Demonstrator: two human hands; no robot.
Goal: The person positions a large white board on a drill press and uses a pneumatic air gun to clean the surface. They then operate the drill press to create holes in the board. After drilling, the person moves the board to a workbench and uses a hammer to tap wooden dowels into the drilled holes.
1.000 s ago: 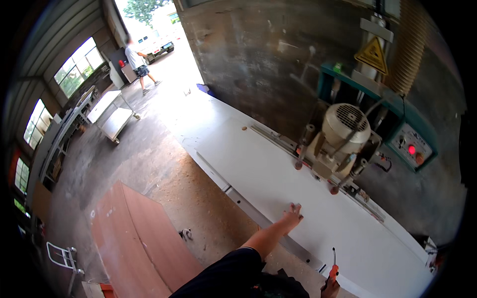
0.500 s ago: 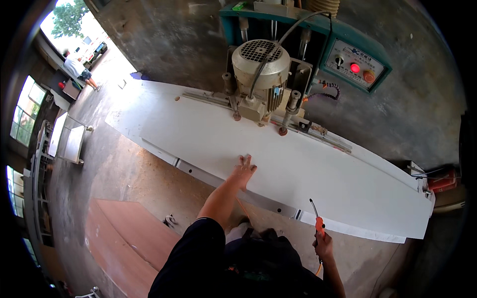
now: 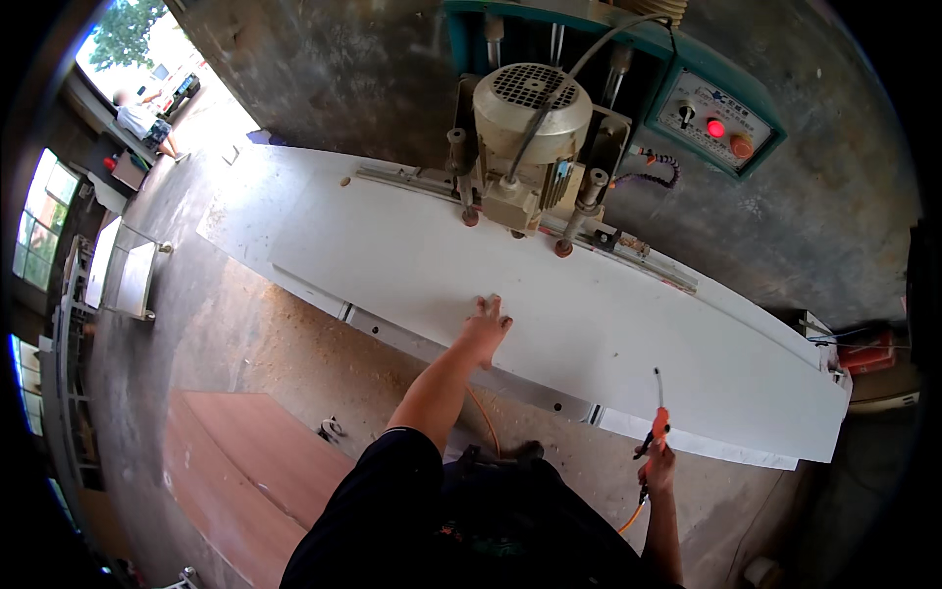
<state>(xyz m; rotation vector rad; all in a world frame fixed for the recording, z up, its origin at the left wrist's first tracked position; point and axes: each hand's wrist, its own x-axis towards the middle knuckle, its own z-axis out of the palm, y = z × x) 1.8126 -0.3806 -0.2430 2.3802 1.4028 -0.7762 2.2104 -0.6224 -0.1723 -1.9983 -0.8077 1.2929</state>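
Resting on the white panel (image 3: 579, 324), the left hand (image 3: 483, 332) has its fingers spread, a stance that likely steadies the sheet through broad contact. The panel lies flat along the worktop (image 3: 530, 387), with the motor unit (image 3: 530, 113) above its far side, presumably within machine reach. The right hand's (image 3: 658, 473) fingers wrap around the orange air gun (image 3: 660, 424), nozzle directed away from the body, apparently for safety; the hose (image 3: 631, 518) trails below the grip.
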